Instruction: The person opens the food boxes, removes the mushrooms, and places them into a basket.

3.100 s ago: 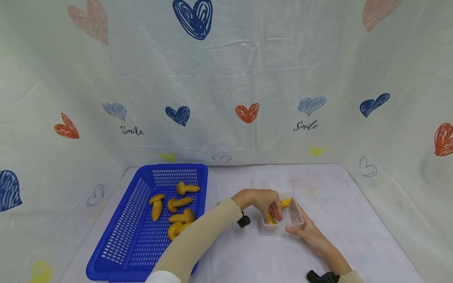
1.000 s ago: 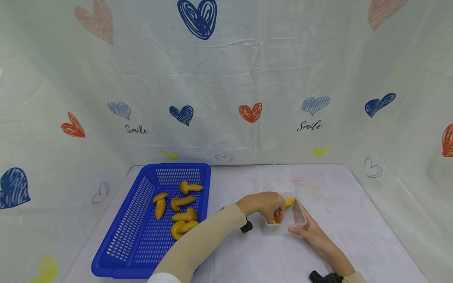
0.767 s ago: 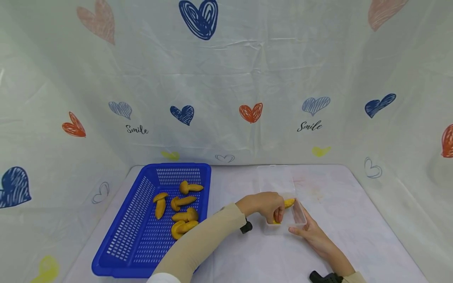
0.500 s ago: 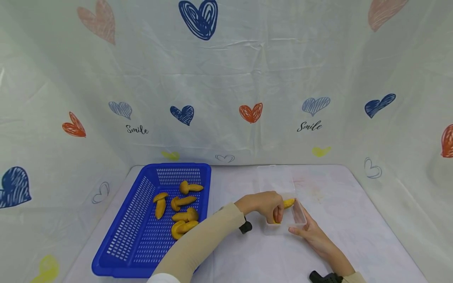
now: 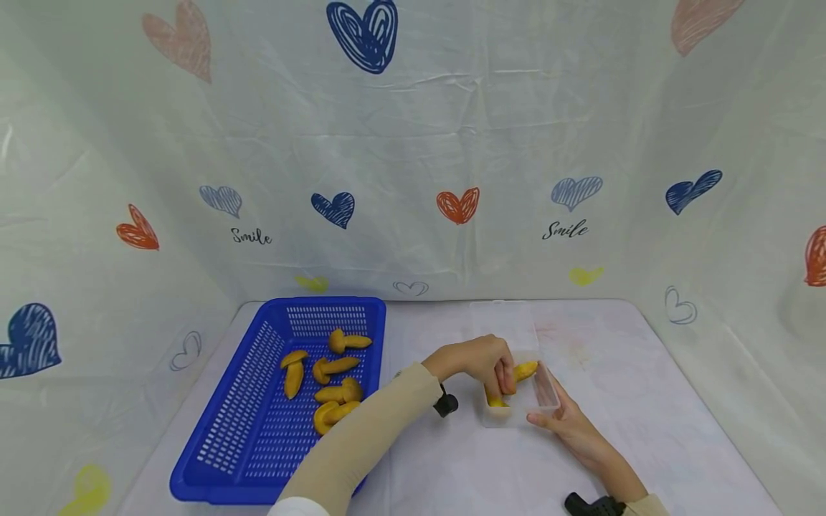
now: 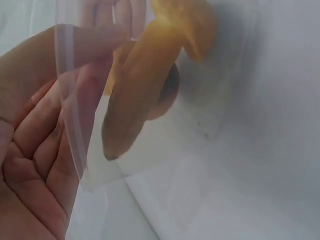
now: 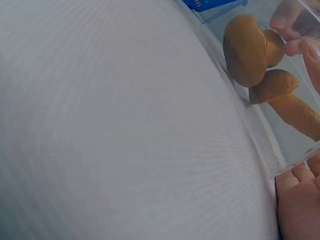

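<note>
A clear plastic box [image 5: 547, 393] stands on the table with its lid [image 5: 503, 326] folded back. My right hand [image 5: 574, 430] grips its right end, thumb at the front and fingers along the side. Over the box's left part, my left hand [image 5: 484, 362] reaches down inside, fingers and thumb apart, close to a yellow-brown mushroom [image 5: 497, 402]. A second mushroom [image 5: 526, 370] lies toward the back right of the box. In the right wrist view, left-hand fingertips [image 7: 313, 52] are beside one mushroom [image 7: 245, 50], while another [image 7: 292, 110] lies below it.
A blue slotted basket [image 5: 216, 423] stands at the left, with several mushrooms [image 5: 293, 376] lying in its right part. My left sleeve [image 5: 374, 430] passes over the basket's front right edge. A heart-print sheet [image 5: 400, 143] hangs behind the table.
Since half a second ago my left hand has risen slightly and its fingers have spread, uncovering more of the mushroom under them. The right hand keeps its grip on the box.
</note>
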`<state>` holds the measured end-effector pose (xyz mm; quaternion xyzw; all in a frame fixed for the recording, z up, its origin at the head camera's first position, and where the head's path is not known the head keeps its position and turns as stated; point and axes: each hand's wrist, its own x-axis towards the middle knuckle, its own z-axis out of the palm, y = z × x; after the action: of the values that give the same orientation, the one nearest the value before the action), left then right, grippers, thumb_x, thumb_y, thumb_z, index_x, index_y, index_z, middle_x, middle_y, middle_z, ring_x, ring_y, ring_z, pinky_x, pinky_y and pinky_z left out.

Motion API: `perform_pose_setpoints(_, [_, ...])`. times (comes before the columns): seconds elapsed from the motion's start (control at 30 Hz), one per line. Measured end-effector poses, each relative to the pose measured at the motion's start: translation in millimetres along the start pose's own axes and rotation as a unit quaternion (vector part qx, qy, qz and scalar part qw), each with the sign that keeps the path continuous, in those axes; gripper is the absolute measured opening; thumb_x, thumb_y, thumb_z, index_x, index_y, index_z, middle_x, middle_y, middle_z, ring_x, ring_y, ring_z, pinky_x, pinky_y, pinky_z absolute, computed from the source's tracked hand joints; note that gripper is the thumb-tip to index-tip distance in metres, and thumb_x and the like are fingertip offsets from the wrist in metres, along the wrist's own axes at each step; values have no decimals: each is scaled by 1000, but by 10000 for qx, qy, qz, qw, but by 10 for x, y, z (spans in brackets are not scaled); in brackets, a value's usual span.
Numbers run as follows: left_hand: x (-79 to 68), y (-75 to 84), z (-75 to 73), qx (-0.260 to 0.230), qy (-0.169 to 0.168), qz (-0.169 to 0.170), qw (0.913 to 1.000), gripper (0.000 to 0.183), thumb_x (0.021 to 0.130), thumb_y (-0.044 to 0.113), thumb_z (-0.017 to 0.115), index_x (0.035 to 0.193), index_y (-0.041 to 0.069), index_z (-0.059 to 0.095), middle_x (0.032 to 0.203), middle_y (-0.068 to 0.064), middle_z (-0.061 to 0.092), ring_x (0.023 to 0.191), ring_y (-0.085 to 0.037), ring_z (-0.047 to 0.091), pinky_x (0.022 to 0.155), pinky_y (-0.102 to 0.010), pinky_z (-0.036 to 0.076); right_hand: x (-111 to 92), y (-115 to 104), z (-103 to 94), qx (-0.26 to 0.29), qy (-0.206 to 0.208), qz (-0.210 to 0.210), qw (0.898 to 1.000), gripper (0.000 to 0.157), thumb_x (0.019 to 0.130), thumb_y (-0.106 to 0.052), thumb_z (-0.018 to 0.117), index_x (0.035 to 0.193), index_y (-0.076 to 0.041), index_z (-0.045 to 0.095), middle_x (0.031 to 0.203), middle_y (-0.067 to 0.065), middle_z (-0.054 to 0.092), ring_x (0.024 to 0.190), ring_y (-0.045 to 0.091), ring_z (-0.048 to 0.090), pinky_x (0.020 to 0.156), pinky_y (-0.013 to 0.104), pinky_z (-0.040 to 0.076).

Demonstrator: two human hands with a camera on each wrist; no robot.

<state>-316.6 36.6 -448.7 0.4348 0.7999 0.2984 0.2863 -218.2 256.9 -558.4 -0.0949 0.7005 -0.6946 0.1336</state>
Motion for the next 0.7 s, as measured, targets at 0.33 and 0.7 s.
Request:
perform_pose_setpoints(0.33, [4,-19,-29,255,-41,292,9992,25,68,-7,89,87,1,75,80,-2,73,71,-7,67,67,-15,55,2,9,6,-7,3,7,10000,99,95,-1,65,161,-23,-4,165,8,-17,147,34,-20,113,66,-5])
perform_pose_setpoints(0.7, [-13,-25,-131,855,163,234,9959,25,67,7,92,84,7,73,85,4,73,80,-6,65,74,-13,52,-4,-2,18,30,141,103,9998,101,93,0,67,162,-25,-2,165,9,-15,147,36,-20,111,70,-3])
